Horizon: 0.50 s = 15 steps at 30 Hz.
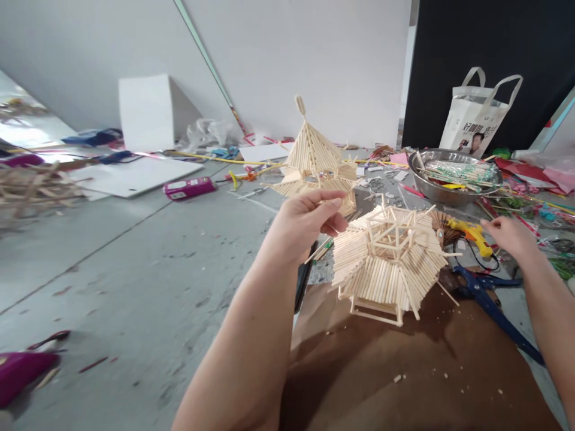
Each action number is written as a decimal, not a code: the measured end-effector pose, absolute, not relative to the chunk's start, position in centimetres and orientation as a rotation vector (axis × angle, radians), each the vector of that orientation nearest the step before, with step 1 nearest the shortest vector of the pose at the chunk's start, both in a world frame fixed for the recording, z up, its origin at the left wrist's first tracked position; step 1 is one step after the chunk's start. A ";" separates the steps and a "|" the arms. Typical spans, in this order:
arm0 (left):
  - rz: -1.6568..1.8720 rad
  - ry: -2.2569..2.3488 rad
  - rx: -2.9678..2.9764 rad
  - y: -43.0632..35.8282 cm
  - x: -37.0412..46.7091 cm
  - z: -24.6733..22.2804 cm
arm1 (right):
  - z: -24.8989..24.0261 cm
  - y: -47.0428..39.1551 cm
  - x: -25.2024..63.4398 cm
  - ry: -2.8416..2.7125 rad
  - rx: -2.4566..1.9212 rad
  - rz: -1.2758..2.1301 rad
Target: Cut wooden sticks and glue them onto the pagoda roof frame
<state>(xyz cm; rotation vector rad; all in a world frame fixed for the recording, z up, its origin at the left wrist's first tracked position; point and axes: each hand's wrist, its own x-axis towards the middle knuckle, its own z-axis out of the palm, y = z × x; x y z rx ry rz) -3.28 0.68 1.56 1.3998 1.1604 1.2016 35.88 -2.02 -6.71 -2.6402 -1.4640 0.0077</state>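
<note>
A wooden stick model with a sloping ribbed roof and an open frame on top stands on brown paper. My left hand is beside its upper left edge, fingers curled together; what they hold, if anything, is hidden. Behind that hand rises a second stick model with a pointed roof. On the right, my right hand has its thumb and fingers pinched together, close to a yellow glue gun; anything between the fingertips is too small to name.
Blue-handled cutters lie right of the brown paper. A metal bowl holds sticks and plastic wrappings, with a white bag behind it. On the left lie a purple object and a white board.
</note>
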 end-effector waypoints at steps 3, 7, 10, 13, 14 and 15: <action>1.306 1.116 1.375 0.4 -3.2 2.1 | -5.0 -2.8 34.8 -1.526 -2.497 -0.068; 1.423 1.060 1.354 -0.3 -2.9 3.4 | -4.0 -4.1 32.6 -1.547 -2.200 -0.103; 1.493 1.017 1.348 -1.7 -2.8 4.2 | -4.2 -5.4 30.4 -1.510 -1.997 -0.128; 1.549 1.011 1.339 -3.4 -2.8 3.8 | -4.8 -7.0 28.3 -1.493 -1.842 -0.134; 1.566 1.027 1.337 -4.0 -2.8 3.4 | -5.1 -7.5 27.7 -1.505 -1.800 -0.116; 1.584 1.047 1.335 -4.6 -2.8 2.9 | -5.5 -8.1 27.2 -1.524 -1.768 -0.088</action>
